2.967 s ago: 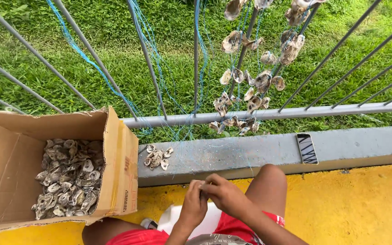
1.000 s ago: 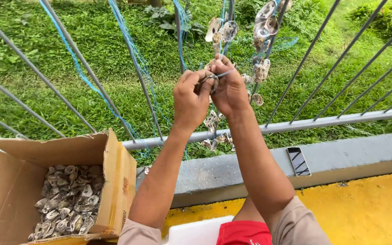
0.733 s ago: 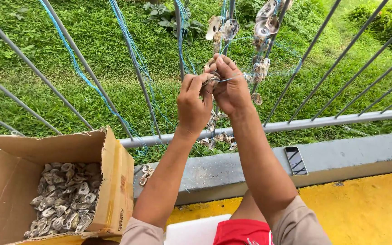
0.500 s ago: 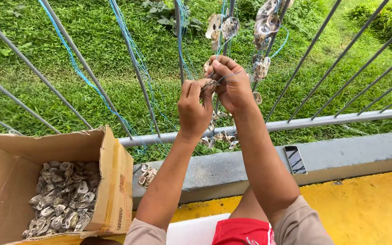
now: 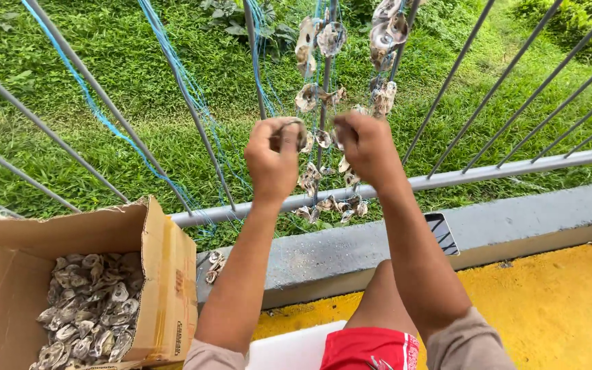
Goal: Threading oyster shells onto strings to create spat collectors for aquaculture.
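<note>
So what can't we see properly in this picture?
Head view:
- What the left hand pinches: its fingers hide it.
- What the right hand pinches: hidden in its grip.
- The shell strings' tops: cut by the top edge.
- The cardboard box's left side: cut by the frame's edge.

floor point(image 5: 570, 308) yellow | twine point(image 5: 166, 62) blue | shorts point(image 5: 368, 349) red | box point(image 5: 166, 274) brown

Daylight falls on green grass point(image 5: 104, 89) across the upper frame behind a grey metal railing point(image 5: 488, 175), with a concrete curb point(image 5: 529, 219) and yellow floor point(image 5: 556, 308) at lower right.
</note>
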